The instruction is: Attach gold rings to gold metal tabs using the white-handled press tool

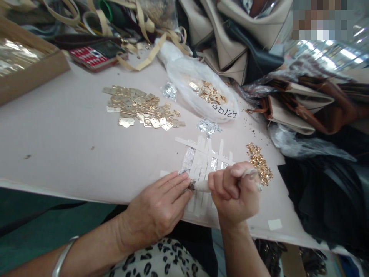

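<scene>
My right hand [235, 188] is closed in a fist around a slim tool with a white-wrapped handle [202, 186]. The tool lies nearly level, its dark tip pointing left at the fingertips of my left hand [161, 202]. That hand rests palm down with its fingers stretched out together; its thumb is hidden, and no held thing shows. Under both hands, pale tape strips [201, 154] cross a patch of the table, with shiny clear film between them. To the right of my right hand is a heap of small gold fittings [260, 163]. Silvery small plates [208, 127] lie beyond the tape.
Flat gold plates [138, 105] spread over the table [72, 146] at centre left. A white plastic bag [184, 73] holds more gold pieces. A cardboard box [34, 75] and a red-cased phone [96, 55] lie at the left; beige and brown bags [302, 100] crowd the right.
</scene>
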Tool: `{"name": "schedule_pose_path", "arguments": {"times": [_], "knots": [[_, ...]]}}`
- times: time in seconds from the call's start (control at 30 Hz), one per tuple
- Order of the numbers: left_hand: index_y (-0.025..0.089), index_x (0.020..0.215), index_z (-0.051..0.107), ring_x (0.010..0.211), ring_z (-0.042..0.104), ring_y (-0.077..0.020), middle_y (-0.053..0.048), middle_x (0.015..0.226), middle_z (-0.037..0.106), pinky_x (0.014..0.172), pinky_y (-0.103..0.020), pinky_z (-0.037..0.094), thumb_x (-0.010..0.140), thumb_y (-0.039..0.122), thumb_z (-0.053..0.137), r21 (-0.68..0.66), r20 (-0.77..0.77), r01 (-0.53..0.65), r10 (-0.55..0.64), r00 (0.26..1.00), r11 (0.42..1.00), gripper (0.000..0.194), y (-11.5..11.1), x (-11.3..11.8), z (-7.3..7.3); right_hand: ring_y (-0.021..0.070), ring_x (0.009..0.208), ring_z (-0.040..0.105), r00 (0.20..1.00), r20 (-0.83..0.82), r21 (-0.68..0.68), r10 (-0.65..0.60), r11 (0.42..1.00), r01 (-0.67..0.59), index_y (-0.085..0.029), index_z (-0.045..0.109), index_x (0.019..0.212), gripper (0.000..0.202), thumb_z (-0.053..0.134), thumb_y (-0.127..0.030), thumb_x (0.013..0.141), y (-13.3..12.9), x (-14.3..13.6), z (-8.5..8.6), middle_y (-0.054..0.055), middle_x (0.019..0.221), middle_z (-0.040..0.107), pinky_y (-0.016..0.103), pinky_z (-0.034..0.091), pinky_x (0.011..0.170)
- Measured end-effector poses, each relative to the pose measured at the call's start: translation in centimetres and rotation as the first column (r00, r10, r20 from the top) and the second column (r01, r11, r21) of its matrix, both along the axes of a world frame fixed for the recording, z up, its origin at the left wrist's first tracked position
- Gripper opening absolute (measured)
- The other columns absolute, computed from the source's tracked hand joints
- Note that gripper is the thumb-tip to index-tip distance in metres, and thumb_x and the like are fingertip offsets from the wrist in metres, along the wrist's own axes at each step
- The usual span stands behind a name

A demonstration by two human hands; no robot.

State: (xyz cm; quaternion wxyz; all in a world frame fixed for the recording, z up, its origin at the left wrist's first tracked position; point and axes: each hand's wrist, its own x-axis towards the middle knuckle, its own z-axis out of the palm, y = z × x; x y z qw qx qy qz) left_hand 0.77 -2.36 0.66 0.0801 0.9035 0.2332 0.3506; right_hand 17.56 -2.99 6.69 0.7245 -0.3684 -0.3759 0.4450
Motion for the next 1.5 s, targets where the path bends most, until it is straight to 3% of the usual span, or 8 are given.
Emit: {"name": "schedule_pose_path", "arguments": {"times": [0.27, 0.53, 0.73, 0.97, 1.1, 1.23, 1.37, 1.5], "knots": [[0.009, 0.107, 0.073, 0.116, 0.069, -0.0253, -0.013, 0.12, 0.074, 0.104, -0.042, 0.057, 0.096, 0.011, 0.048, 0.019, -0.007, -0.013, 0.013, 1.0, 1.0, 0.028, -0.1, -0.1, 0.0, 0.0073, 0.036, 0.007, 0.982, -0.116, -0.053, -0.15, 0.988, 0.144, -0.025, 0.067, 0.08, 0.026, 0.051, -0.037, 0.098, 0.3, 2.2, -1.7, -0.013, 0.048, 0.013, 0.018, 0.022, 0.034], [0.006, 0.112, 0.071, 0.121, 0.065, -0.0274, -0.016, 0.124, 0.071, 0.11, -0.043, 0.053, 0.095, 0.013, 0.052, -0.02, 0.003, -0.002, 0.002, 1.0, 1.0, 0.026, -0.3, 0.0, -0.6, 0.0073, 0.036, 0.018, 0.975, 0.176, -0.068, -0.133, 0.987, 0.147, -0.027, 0.067, 0.08, 0.025, 0.054, -0.037, 0.099, -0.6, -1.1, 0.3, -0.012, 0.048, 0.02, 0.021, 0.025, 0.039], [0.008, 0.111, 0.069, 0.122, 0.064, -0.0267, -0.018, 0.123, 0.07, 0.11, -0.044, 0.053, 0.096, 0.012, 0.048, -0.057, 0.021, 0.002, -0.001, 1.0, 0.998, 0.026, -0.4, -0.1, -0.7, 0.0137, 0.047, 0.043, 0.87, 0.486, -0.101, -0.087, 0.983, 0.155, -0.029, 0.072, 0.082, 0.019, 0.066, -0.044, 0.092, -1.4, -2.3, -0.1, -0.006, 0.052, 0.038, 0.028, 0.034, 0.043], [0.009, 0.096, 0.068, 0.113, 0.065, -0.0242, -0.015, 0.108, 0.07, 0.11, -0.041, 0.053, 0.093, 0.009, 0.051, -0.043, 0.054, -0.009, 0.012, 0.998, 0.999, 0.017, -0.4, -0.3, -0.2, 0.0071, 0.038, 0.025, 0.947, 0.278, 0.03, -0.163, 0.986, 0.161, -0.026, 0.069, 0.078, 0.025, 0.055, -0.032, 0.098, -0.4, -1.3, 2.7, -0.01, 0.05, 0.027, 0.023, 0.028, 0.041], [0.011, 0.086, 0.065, 0.105, 0.066, -0.0231, -0.013, 0.101, 0.069, 0.108, -0.042, 0.053, 0.092, 0.007, 0.052, -0.101, 0.076, -0.004, 0.012, 0.997, 0.995, 0.015, -0.5, -0.2, 0.1, 0.0087, 0.04, 0.034, 0.937, 0.332, -0.03, -0.111, 0.991, 0.128, -0.027, 0.071, 0.082, 0.02, 0.059, -0.033, 0.096, -0.9, -2.0, 1.6, -0.008, 0.05, 0.038, 0.024, 0.03, 0.042], [0.012, 0.101, 0.064, 0.105, 0.065, -0.0225, -0.011, 0.106, 0.069, 0.098, -0.041, 0.057, 0.093, 0.006, 0.047, -0.197, 0.042, 0.019, -0.011, 0.999, 0.98, 0.02, 0.0, -0.1, 0.7, 0.0078, 0.039, 0.033, 0.951, 0.305, -0.053, -0.046, 0.996, 0.066, -0.023, 0.071, 0.083, 0.021, 0.058, -0.033, 0.097, -0.6, -1.5, 0.1, -0.009, 0.048, 0.036, 0.022, 0.03, 0.041], [0.016, 0.118, 0.06, 0.126, 0.057, -0.0246, -0.009, 0.122, 0.069, 0.105, -0.042, 0.05, 0.094, 0.007, 0.051, -0.159, -0.107, 0.119, -0.137, 0.985, 0.98, 0.027, 1.9, 0.0, 1.6, 0.0064, 0.038, 0.029, 0.948, 0.287, 0.038, -0.141, 0.99, 0.136, -0.021, 0.07, 0.082, 0.02, 0.06, -0.031, 0.096, -1.1, -0.2, 1.4, -0.01, 0.049, 0.032, 0.02, 0.029, 0.04], [0.02, 0.097, 0.063, 0.106, 0.064, -0.021, -0.003, 0.094, 0.072, 0.09, -0.033, 0.051, 0.092, 0.008, 0.061, -0.119, -0.213, 0.213, -0.234, 0.949, 0.97, 0.013, 3.8, 0.7, 2.2, 0.0059, 0.038, 0.026, 0.947, 0.275, 0.053, -0.166, 0.986, 0.158, -0.021, 0.07, 0.083, 0.02, 0.059, -0.03, 0.096, -2.3, 0.7, 2.1, -0.01, 0.049, 0.03, 0.018, 0.027, 0.039]]}}
